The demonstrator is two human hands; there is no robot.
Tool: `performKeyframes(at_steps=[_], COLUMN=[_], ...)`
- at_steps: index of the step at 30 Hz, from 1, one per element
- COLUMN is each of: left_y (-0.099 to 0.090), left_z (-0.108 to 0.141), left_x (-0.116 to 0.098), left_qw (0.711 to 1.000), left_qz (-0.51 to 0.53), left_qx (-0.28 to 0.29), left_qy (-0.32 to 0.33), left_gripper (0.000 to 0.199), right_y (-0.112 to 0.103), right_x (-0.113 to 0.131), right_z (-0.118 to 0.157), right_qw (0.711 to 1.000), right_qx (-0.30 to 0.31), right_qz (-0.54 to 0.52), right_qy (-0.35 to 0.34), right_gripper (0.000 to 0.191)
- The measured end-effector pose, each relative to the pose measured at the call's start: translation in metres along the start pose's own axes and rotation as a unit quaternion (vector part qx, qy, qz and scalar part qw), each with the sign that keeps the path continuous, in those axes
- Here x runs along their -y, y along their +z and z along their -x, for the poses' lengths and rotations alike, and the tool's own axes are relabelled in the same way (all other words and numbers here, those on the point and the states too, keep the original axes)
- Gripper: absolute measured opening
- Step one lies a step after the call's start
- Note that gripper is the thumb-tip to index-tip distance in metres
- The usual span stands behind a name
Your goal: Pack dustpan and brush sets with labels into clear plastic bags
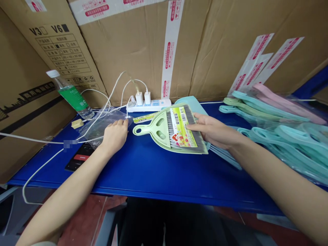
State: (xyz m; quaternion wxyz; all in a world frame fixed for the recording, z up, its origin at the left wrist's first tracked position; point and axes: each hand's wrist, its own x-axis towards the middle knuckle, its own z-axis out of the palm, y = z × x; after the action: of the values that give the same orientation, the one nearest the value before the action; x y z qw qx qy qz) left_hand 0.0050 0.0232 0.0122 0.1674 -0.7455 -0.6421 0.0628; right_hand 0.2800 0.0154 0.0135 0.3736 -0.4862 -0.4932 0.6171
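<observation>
My right hand grips the bristle end of a light green dustpan and brush set, thumb on top of its printed card label. The set is held over the table, its looped handle pointing left. On the left, my left hand is closed, its fingers curled down at the right end of a clear plastic bag; the fingertips are hidden. Behind the green set lie a yellow label strip and a light blue dustpan, partly covered.
Several bagged dustpan sets in blue, green and pink are piled at the right. A white power strip with chargers and cables sits at the back. At the left are a water bottle and a phone. Cardboard boxes wall the blue table.
</observation>
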Motion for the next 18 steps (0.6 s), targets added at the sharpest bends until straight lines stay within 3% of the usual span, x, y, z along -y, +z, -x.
performKeyframes(at_steps=[7, 11, 15, 18], left_y=[-0.002, 0.003, 0.007, 0.004], left_z=[-0.002, 0.004, 0.01, 0.015], left_x=[0.006, 0.005, 0.003, 0.003], left_qw=[1.0, 0.989, 0.936, 0.886], left_qz=[0.006, 0.11, 0.265, 0.341], left_qx=[0.004, -0.016, -0.038, -0.002], left_qy=[0.008, 0.096, 0.228, 0.316], left_gripper=[0.048, 0.038, 0.03, 0.028], right_y=[-0.005, -0.008, -0.011, -0.013], right_x=[0.0, 0.0, -0.001, -0.002], right_z=[-0.003, -0.004, -0.006, -0.008], right_qw=[0.999, 0.998, 0.996, 0.995], right_qx=[-0.03, -0.023, -0.03, -0.04], right_qz=[-0.012, -0.024, -0.025, -0.02], right_qy=[-0.005, -0.054, -0.081, -0.087], right_gripper=[0.044, 0.04, 0.03, 0.025])
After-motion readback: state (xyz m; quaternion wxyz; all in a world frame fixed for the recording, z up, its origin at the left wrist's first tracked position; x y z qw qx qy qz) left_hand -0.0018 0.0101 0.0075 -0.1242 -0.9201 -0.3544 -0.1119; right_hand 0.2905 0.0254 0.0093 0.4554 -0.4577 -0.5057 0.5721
